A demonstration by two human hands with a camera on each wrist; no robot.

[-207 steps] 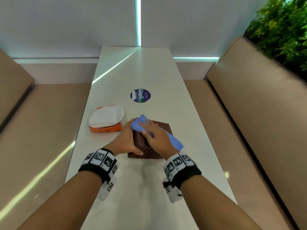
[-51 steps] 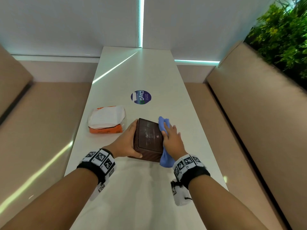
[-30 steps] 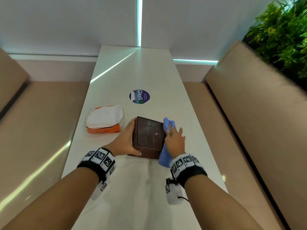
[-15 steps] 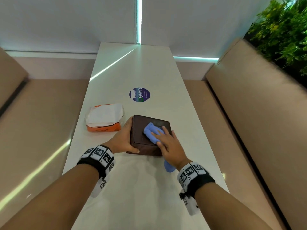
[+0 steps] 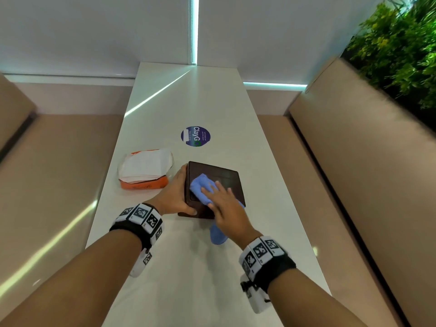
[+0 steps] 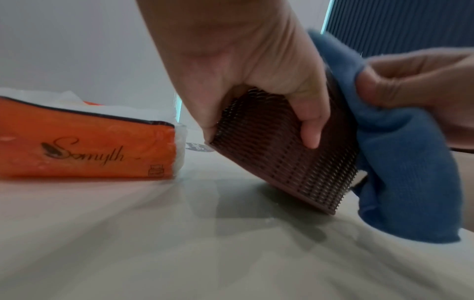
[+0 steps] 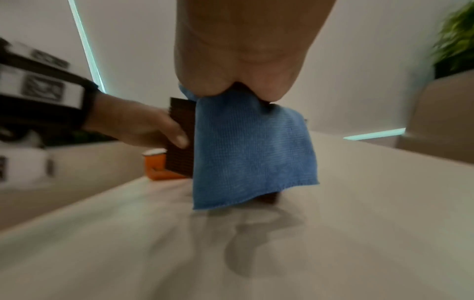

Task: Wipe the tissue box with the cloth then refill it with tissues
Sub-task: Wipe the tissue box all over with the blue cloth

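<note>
A dark brown woven tissue box [image 5: 224, 178] stands mid-table, tipped up on one lower edge in the left wrist view [image 6: 282, 162]. My left hand [image 5: 174, 194] grips its left side, thumb on the near face. My right hand [image 5: 224, 204] lies with straight fingers on the box's upper face, pressing a blue cloth [image 5: 200, 187] against it. The cloth's loose end hangs down the near side to the table [image 7: 251, 152]. An orange and white tissue pack [image 5: 146, 171] lies just left of the box.
The long white table [image 5: 188, 102] carries a round purple sticker [image 5: 195, 136] beyond the box. Beige bench seats run along both sides, and a green plant [image 5: 401, 43] stands at the far right. A wall closes the table's far end.
My right hand carried the cloth from the box's right side up onto its upper face and slid it leftward. The left hand kept its grip on the box.
</note>
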